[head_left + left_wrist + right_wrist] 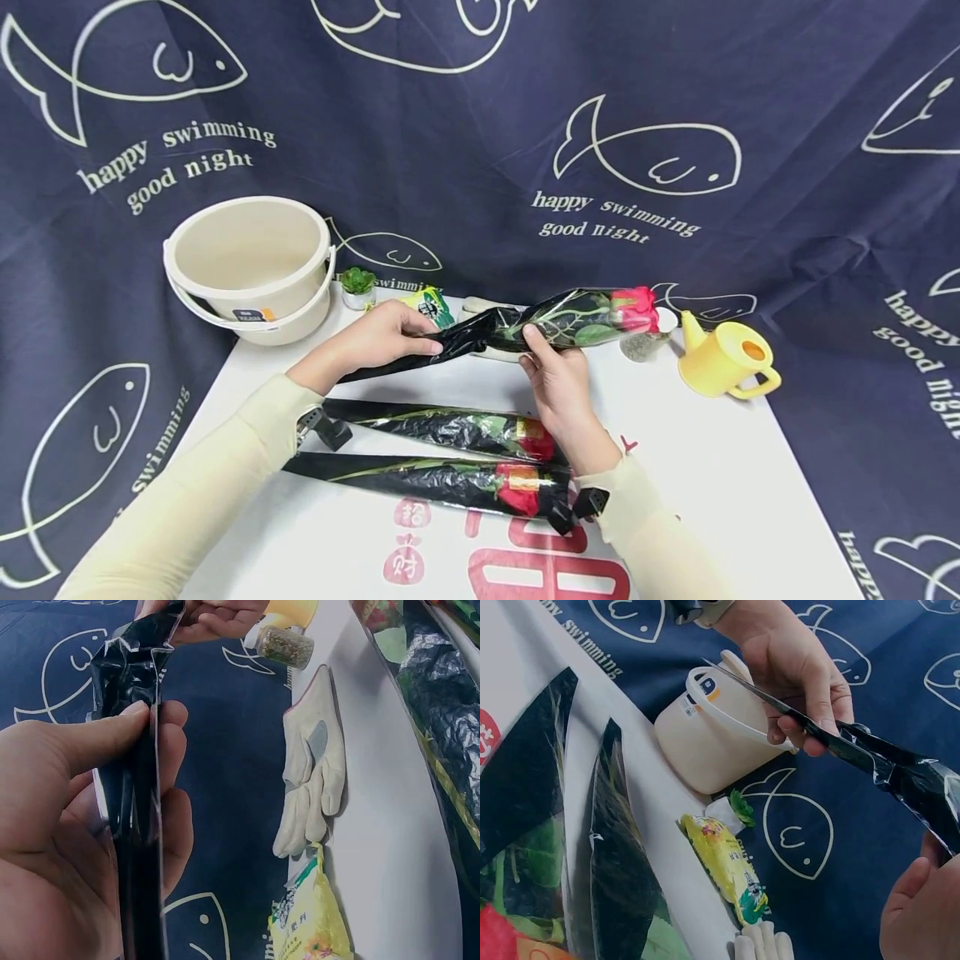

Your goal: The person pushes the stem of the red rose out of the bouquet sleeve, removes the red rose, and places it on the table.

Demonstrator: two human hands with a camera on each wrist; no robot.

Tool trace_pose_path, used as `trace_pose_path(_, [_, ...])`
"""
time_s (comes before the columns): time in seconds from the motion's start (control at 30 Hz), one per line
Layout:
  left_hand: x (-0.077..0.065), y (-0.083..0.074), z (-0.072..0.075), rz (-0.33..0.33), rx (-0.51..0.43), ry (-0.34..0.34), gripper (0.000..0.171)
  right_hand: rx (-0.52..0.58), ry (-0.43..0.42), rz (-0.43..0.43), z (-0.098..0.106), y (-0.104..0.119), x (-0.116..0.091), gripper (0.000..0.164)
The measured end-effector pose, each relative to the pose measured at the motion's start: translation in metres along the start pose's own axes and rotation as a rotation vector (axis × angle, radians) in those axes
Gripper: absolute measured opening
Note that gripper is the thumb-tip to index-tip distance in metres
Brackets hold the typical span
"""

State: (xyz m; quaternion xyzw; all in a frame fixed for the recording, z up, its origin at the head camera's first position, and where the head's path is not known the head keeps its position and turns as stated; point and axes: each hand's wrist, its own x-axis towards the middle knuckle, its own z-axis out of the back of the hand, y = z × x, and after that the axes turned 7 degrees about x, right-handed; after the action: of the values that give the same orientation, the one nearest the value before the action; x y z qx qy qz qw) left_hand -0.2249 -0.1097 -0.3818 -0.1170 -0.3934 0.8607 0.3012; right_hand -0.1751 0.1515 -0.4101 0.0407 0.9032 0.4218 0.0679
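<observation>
A single red rose (633, 310) in a clear and black sleeve is held above the white table, its bloom pointing right. Thumb and fingers of my left hand (382, 333) pinch the narrow black stem end (139, 787). Under the leafy part of the sleeve, my right hand (562, 379) holds it with the thumb on top. Between the hands, the black wrap (480, 327) is crumpled and bent. Two more wrapped roses lie below on the table, an upper one (450, 427) and a lower one (435, 477).
At the back left stands a beige bucket (247, 242) beside a small potted plant (358, 283). Pale gloves (315, 765) and a yellow bag (311, 922) lie along the back edge. A small jar (285, 649) and a yellow watering can (720, 358) are at the back right.
</observation>
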Motion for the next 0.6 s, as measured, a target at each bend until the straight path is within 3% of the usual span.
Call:
trace_pose_path(0.33, [-0.001, -0.004, -0.003, -0.014, 0.013, 0.002, 0.007, -0.093, -0.012, -0.011, -0.011, -0.013, -0.007, 0.04])
trace_pose_path(0.6, [-0.001, -0.002, 0.001, -0.05, 0.009, 0.011, 0.012, -0.085, -0.063, -0.012, -0.003, -0.009, -0.006, 0.052])
